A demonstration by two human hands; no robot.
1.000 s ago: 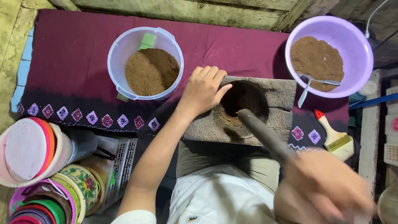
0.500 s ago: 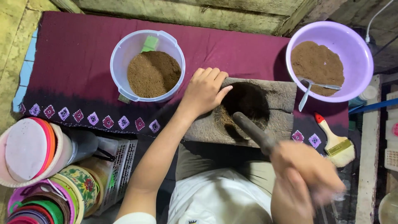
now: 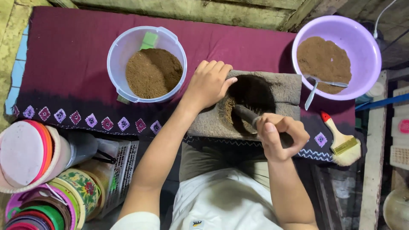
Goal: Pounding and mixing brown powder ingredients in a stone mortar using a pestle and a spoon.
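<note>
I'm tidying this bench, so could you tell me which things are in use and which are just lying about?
In use: stone mortar, pestle, left hand, right hand.
Lying about: paintbrush, clear tub, purple bowl, spoon, stacked lids.

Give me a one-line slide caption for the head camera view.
Right hand grips a pestle in a stone mortar steadied by the left hand, between two tubs of brown powder.
</note>
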